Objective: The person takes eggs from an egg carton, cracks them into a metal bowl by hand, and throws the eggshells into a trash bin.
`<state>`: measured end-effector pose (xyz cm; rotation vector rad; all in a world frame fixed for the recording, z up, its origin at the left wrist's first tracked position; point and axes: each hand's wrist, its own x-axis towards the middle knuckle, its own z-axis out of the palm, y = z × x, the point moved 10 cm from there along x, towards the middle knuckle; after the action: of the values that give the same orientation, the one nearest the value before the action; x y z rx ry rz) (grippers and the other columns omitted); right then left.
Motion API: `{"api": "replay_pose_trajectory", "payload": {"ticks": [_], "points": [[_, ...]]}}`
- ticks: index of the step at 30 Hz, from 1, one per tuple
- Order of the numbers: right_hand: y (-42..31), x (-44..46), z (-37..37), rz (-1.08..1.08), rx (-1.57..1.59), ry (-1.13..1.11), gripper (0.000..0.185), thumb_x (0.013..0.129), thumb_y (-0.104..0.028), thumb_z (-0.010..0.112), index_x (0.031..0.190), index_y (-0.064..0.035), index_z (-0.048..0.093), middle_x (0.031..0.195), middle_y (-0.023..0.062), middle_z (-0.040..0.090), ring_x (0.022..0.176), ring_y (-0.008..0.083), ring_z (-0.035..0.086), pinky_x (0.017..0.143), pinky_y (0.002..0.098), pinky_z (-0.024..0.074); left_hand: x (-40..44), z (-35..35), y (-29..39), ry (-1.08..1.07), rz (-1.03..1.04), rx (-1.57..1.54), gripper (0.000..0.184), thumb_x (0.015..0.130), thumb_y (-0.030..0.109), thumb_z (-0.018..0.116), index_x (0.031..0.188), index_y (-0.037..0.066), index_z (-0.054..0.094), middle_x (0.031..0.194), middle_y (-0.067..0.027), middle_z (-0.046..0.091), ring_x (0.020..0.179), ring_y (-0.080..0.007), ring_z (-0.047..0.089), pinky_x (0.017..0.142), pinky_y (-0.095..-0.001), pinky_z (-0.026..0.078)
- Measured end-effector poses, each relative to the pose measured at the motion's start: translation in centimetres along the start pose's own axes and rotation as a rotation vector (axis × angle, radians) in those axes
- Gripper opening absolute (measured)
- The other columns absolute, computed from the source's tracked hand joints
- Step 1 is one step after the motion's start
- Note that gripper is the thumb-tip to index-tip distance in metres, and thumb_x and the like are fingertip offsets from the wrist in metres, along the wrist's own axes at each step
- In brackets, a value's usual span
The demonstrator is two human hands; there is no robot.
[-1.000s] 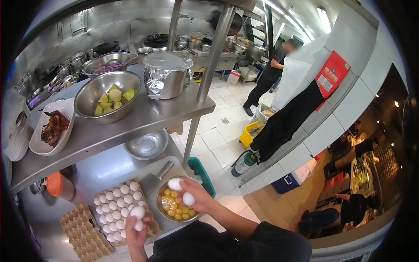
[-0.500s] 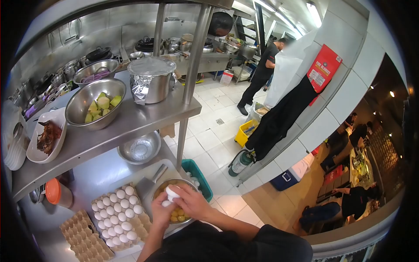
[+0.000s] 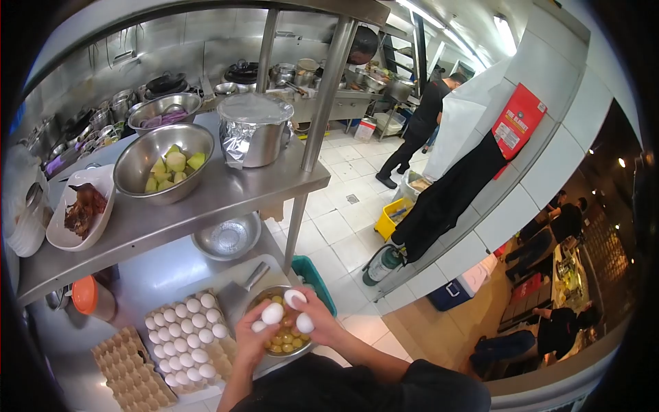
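Above a metal bowl [image 3: 257, 297] of raw yolks and clear liquid [image 3: 284, 340], my two hands are held slightly apart. My left hand [image 3: 246, 339] has its fingers closed around a white egg [image 3: 272, 314], with another white piece showing by the fingers. In my right hand [image 3: 324, 318] are two white egg shapes, one at the fingertips [image 3: 295, 297] and one lower down [image 3: 304, 323]. Whether these are whole eggs or shells I cannot tell. Left of the bowl, a cardboard tray [image 3: 221, 356] carries several white eggs. A broad metal blade with a handle [image 3: 255, 276] lies behind the bowl.
A second egg tray [image 3: 130, 367] lies at the left. A teal bin [image 3: 322, 296] stands right of the counter. The steel shelf [image 3: 226, 206] above bears a bowl of cut green pieces [image 3: 165, 165] and a foil-covered pot [image 3: 254, 134]. A co-worker [image 3: 425, 117] stands further back.
My hands were together around the white egg over the bowl; now they have parted, with white pieces showing in each. The view has shifted slightly.
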<state>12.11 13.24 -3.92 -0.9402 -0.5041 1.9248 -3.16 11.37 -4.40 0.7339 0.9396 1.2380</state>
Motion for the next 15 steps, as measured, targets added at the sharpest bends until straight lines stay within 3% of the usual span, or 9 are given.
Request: {"api": "replay_pose_trajectory", "payload": {"ticks": [2, 3, 4, 8, 9, 11, 15], "points": [[-0.2, -0.3, 1.1, -0.113, -0.223, -0.081, 0.045, 0.098, -0.014, 0.066, 0.138, -0.0143, 0.045, 0.107, 0.0063, 0.062, 0.076, 0.0124, 0.062, 0.061, 0.0254, 0.0530, -0.1, 0.9, 0.0, -0.080, 0.028, 0.131, 0.053, 0.078, -0.005, 0.076, 0.130, -0.001, 0.064, 0.122, -0.0081, 0.066, 0.105, -0.0199, 0.065, 0.093, -0.0299, 0.052], [-0.4, -0.4, 1.2, -0.103, -0.166, -0.087, 0.051, 0.092, -0.005, 0.072, 0.136, -0.0130, 0.047, 0.110, 0.0057, 0.061, 0.080, 0.0120, 0.063, 0.063, 0.0255, 0.0540, -0.1, 1.5, 0.8, -0.104, 0.091, 0.247, 0.054, 0.079, -0.006, 0.074, 0.131, -0.001, 0.064, 0.120, -0.0092, 0.067, 0.103, -0.0185, 0.066, 0.090, -0.0285, 0.053], [-0.4, -0.4, 0.8, -0.100, -0.161, -0.084, 0.051, 0.092, -0.005, 0.072, 0.136, -0.0130, 0.047, 0.110, 0.0057, 0.061, 0.080, 0.0120, 0.063, 0.063, 0.0255, 0.0540, -0.1, 2.1, 1.5, -0.131, 0.156, 0.364, 0.054, 0.079, -0.007, 0.072, 0.132, -0.001, 0.063, 0.117, -0.0104, 0.067, 0.100, -0.0172, 0.066, 0.087, -0.0270, 0.053], [-2.0, -0.5, -0.3, -0.309, -0.468, 0.002, 0.050, 0.088, 0.000, 0.074, 0.131, -0.0102, 0.050, 0.111, 0.0058, 0.060, 0.094, 0.0122, 0.063, 0.071, 0.0253, 0.0553, -0.1, 2.8, 0.9, -0.147, 0.005, 0.420, 0.050, 0.084, 0.002, 0.073, 0.134, 0.002, 0.064, 0.118, -0.0104, 0.069, 0.105, -0.0185, 0.066, 0.090, -0.0283, 0.053], [-2.7, -0.8, -0.2, -0.398, -0.553, 0.040, 0.051, 0.087, 0.001, 0.074, 0.130, -0.0091, 0.050, 0.111, 0.0058, 0.059, 0.098, 0.0124, 0.062, 0.075, 0.0256, 0.0556, 0.1, 2.7, 0.7, -0.148, 0.005, 0.420, 0.050, 0.084, 0.002, 0.073, 0.134, 0.002, 0.064, 0.118, -0.0104, 0.069, 0.105, -0.0185, 0.066, 0.090, -0.0283, 0.053], [-2.9, -0.7, 0.0, -0.450, -0.608, 0.049, 0.052, 0.086, -0.002, 0.076, 0.131, -0.0079, 0.050, 0.111, 0.0069, 0.061, 0.097, 0.0136, 0.063, 0.077, 0.0273, 0.0553, 0.6, 1.8, -1.8, -0.107, -0.208, 0.086, 0.048, 0.087, 0.003, 0.071, 0.134, 0.000, 0.063, 0.114, -0.0128, 0.070, 0.099, -0.0173, 0.067, 0.084, -0.0268, 0.054], [-3.3, -1.7, 1.5, -0.538, -0.804, 0.030, 0.054, 0.083, -0.005, 0.079, 0.130, -0.0067, 0.051, 0.112, 0.0105, 0.063, 0.103, 0.0185, 0.064, 0.088, 0.0319, 0.0532, 0.3, 1.2, -1.6, -0.059, -0.160, 0.060, 0.043, 0.089, 0.002, 0.066, 0.132, -0.001, 0.065, 0.113, -0.0139, 0.071, 0.096, -0.0164, 0.067, 0.080, -0.0259, 0.055]]}}
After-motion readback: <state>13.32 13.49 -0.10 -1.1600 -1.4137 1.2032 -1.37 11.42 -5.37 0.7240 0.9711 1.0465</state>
